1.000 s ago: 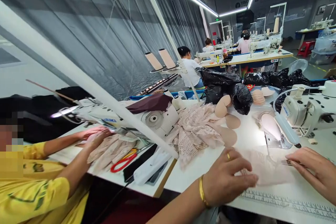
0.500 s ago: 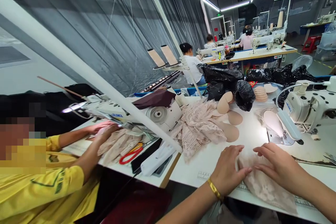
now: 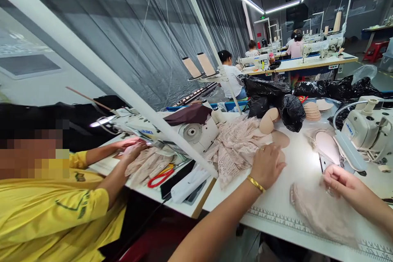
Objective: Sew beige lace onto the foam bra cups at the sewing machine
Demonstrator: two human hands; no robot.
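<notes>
My left hand [image 3: 267,167], with a gold bracelet at the wrist, reaches over the beige oval foam pads. Its fingers are stretched out and partly cover the lower pad; whether they grip it is hard to see. Another pad [image 3: 281,139] lies just beyond the fingertips. On the right, my right hand [image 3: 345,182] is closed in a pinch at the upper edge of a sheer beige lace piece [image 3: 319,213], which is blurred and spreads towards the table's front edge. Just past that hand, a pale cup-shaped pad [image 3: 327,146] lies beside the sewing machine [image 3: 365,125].
A heap of beige lace [image 3: 235,147] lies left of the pads. Black plastic bags [image 3: 291,112] and stacked pads [image 3: 311,111] are behind. A ruler strip [image 3: 282,219] runs along the front edge. At left, a person in a yellow top [image 3: 89,208] works beside red-handled scissors [image 3: 159,177].
My left hand has left the lace piece and moved forward onto the pads. My right hand has shifted right, its fingers now pinched together. The view has turned slightly left.
</notes>
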